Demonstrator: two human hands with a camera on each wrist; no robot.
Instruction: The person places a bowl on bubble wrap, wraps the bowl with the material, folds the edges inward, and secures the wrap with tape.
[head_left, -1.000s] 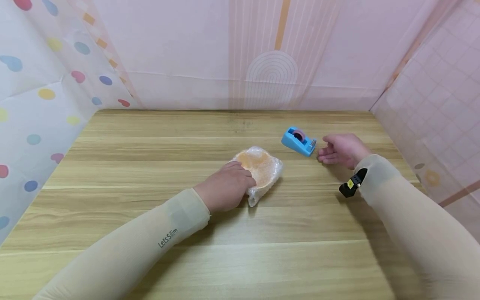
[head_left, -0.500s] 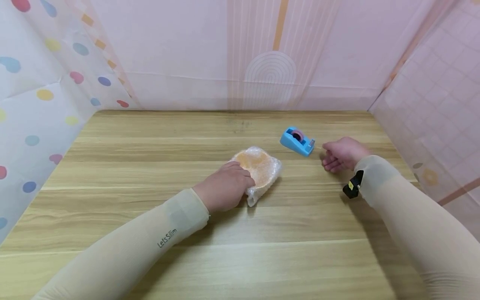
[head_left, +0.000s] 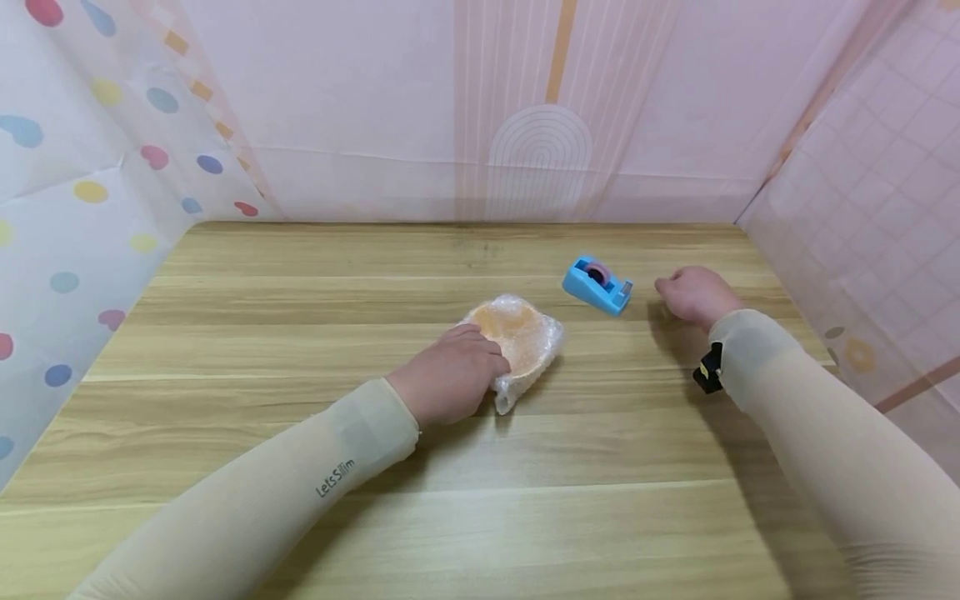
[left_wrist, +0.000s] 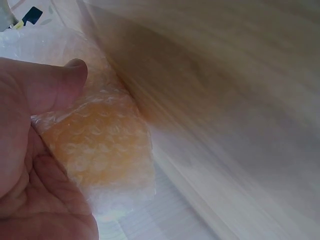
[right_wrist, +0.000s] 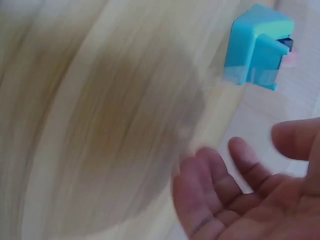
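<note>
A round orange item in bubble wrap (head_left: 525, 337), bowl-like in shape, lies on the wooden table. My left hand (head_left: 450, 371) holds its near left side; in the left wrist view the thumb (left_wrist: 60, 85) lies against the wrap and the other fingers are mostly hidden. Further back to the right stands a light blue tape dispenser (head_left: 596, 285) with a pinkish roll. My right hand (head_left: 699, 296) hovers right of the dispenser, apart from it. In the right wrist view its fingers (right_wrist: 212, 172) are loosely bent, thumb apart, with nothing visible between them. A clear tape end (right_wrist: 235, 75) shows on the dispenser (right_wrist: 260, 45).
The wooden table (head_left: 300, 275) reaches back to a pink patterned wall covering (head_left: 360, 108). A dotted covering (head_left: 82, 250) borders the left side, and a checked pink one (head_left: 885, 183) the right. A small black camera (head_left: 708, 371) sits at my right wrist.
My right hand has drawn slightly right, away from the dispenser, and its fingers show less in the head view. The left hand and the wrapped item stay put.
</note>
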